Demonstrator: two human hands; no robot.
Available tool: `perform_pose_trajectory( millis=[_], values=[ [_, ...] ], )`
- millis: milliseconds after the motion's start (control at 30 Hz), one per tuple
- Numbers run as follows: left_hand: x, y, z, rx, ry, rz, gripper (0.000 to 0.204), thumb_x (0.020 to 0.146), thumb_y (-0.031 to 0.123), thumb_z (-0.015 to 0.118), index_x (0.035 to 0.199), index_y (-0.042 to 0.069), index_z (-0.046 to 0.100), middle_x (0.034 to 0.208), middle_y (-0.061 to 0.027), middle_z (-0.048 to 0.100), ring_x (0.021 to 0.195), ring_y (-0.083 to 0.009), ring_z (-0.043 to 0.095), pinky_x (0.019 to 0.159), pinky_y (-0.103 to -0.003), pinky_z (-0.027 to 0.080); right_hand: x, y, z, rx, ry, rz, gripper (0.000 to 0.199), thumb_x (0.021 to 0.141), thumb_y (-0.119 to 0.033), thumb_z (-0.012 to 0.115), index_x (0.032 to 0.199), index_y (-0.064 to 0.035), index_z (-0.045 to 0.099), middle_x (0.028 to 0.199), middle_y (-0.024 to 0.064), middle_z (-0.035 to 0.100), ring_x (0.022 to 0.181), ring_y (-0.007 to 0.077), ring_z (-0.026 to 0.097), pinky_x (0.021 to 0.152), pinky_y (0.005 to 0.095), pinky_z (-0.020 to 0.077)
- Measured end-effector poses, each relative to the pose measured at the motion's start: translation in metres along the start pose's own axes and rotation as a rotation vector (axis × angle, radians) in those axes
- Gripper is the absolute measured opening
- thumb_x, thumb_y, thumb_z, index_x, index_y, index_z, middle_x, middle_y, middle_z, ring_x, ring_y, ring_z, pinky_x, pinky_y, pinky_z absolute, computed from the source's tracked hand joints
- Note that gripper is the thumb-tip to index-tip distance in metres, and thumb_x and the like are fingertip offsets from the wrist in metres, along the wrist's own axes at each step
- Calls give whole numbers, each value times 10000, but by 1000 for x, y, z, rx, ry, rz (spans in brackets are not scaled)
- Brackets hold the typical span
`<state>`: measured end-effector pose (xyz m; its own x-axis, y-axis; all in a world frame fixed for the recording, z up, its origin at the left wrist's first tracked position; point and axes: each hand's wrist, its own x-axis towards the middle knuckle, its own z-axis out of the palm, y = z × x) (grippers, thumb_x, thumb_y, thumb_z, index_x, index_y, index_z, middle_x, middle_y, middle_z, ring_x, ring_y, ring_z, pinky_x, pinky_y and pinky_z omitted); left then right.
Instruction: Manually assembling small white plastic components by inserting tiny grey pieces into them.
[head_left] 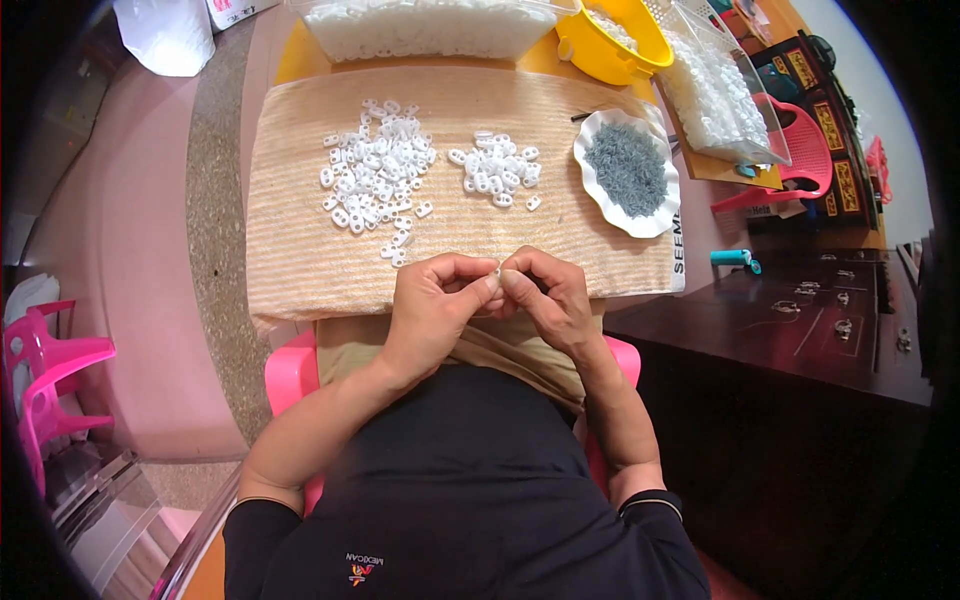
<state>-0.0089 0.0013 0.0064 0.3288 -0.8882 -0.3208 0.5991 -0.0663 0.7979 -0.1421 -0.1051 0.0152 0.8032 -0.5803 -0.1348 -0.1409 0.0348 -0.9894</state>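
Both hands meet at the near edge of a towel-covered table (290, 220), fingertips almost touching. My left hand (437, 300) is closed in a pinch, and opposite it my right hand (550, 297) pinches too. Whatever lies between the fingertips is too small and covered to name. Beyond my left hand spreads a large pile of small white plastic pieces with holes (380, 170), a few trailing toward me. A smaller pile of similar white pieces (497, 170) lies mid-table. To its right, a white wavy-rimmed dish (591, 185) holds many tiny grey pieces (628, 165).
Clear bins of white pieces stand at the far edge (430, 35) and far right (715, 95), with a yellow basket (575, 55) between them. A turquoise bottle (732, 257) rests on a dark wooden cabinet (780, 320) at right. Pink plastic seats (60, 355) stand left and right.
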Motion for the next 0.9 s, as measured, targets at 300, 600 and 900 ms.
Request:
perform_pose_trajectory(
  millis=[300, 600, 900],
  values=[
    [5, -1, -4, -99, 13, -48, 162, 883, 39, 646, 1007, -65, 637, 846, -78, 672, 738, -105, 640, 701, -234, 555, 5, 1, -2, 7, 33, -18, 142, 955, -84, 558, 986, 43, 612, 820, 37, 621, 680, 67, 582, 619, 204, 493],
    [6, 0, -8, -182, 38, -78, 184, 886, 53, 643, 1051, -21, 611, 872, -93, 666, 762, -147, 658, 698, -259, 559, 13, -9, -12, -125, 101, -26, 159, 922, -58, 601, 1025, 58, 634, 785, 19, 617, 610, 63, 563, 548, 200, 469],
    [5, 4, -8, -177, 104, -109, 186, 881, 50, 646, 1054, -10, 610, 882, -98, 667, 766, -152, 662, 699, -269, 560, 52, -11, -12, -1148, 220, -330, 145, 852, -120, 630, 986, -66, 645, 857, 123, 591, 718, 325, 610, 614, 398, 487]
  ],
)
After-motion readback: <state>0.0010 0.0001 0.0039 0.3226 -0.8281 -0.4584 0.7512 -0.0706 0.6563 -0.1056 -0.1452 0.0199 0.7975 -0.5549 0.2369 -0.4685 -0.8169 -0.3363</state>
